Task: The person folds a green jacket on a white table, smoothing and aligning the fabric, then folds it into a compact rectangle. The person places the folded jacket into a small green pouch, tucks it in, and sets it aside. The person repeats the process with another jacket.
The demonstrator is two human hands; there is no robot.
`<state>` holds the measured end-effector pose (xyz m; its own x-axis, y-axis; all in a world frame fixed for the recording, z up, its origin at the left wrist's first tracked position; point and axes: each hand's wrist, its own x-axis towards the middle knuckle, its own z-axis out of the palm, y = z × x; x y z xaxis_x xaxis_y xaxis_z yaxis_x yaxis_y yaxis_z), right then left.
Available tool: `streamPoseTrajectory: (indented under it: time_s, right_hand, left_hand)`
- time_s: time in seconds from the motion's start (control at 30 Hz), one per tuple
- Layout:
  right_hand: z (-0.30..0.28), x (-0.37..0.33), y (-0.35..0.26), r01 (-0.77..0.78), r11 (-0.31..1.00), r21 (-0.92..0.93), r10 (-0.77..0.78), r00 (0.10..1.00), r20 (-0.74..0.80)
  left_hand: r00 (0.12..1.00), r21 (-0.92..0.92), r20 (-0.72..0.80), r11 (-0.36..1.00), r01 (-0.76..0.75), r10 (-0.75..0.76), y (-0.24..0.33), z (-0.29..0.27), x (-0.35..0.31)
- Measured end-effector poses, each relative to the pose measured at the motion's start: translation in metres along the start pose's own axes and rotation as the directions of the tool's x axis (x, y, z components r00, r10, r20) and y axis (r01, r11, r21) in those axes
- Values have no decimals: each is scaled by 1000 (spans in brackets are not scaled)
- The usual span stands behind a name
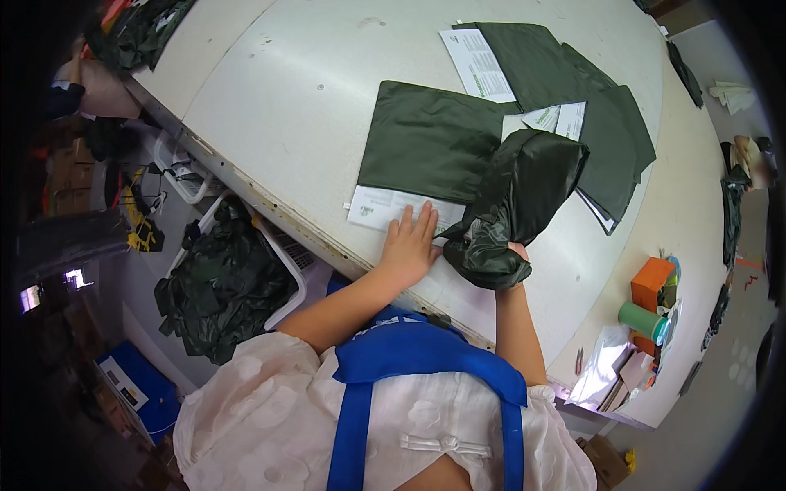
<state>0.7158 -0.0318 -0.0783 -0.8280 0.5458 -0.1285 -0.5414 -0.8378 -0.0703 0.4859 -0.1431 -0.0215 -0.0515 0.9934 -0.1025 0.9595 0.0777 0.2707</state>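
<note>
A flat, folded dark green fabric piece [430,143] lies on the table in front of me, with a white printed card [381,206] along its near edge. My left hand [409,241] rests on that card with its fingers stretched out and slightly spread. A crumpled dark green fabric pouch [528,188] covers much of my right hand [517,260]. Some fingers show at its bunched near end, closed round the fabric. The pouch tilts up and away to the right, overlapping the flat piece's right side.
More folded dark green pieces [536,65] with white cards overlap at the far right of the white table [270,106]. A green cylinder [643,322] and an orange box [652,282] stand at right. Below the table's left edge, a white basket [288,270] holds dark green fabric.
</note>
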Motion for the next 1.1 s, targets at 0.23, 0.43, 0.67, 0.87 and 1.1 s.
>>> streamPoseTrajectory:
  time_s: [0.23,0.43,0.67,0.87,1.1]
  right_hand:
    - [13,0,5,26,999,-38,-27,999,-36]
    - [8,-3,2,25,997,-76,-30,997,-64]
    - [-8,-6,-4,20,974,-226,-90,949,-301]
    - [129,-24,-5,-242,376,-895,-448,798,-404]
    - [192,-36,12,-283,-684,-672,-11,926,-377]
  left_hand:
    - [993,-1,-96,998,-68,67,-5,2,9]
    - [997,-84,-24,994,-76,75,-4,0,24]
    - [933,-42,-300,974,-223,200,-38,-20,39]
    - [855,72,-290,900,-429,430,-75,-44,71]
    - [832,-92,-181,833,-545,524,-77,-95,82]
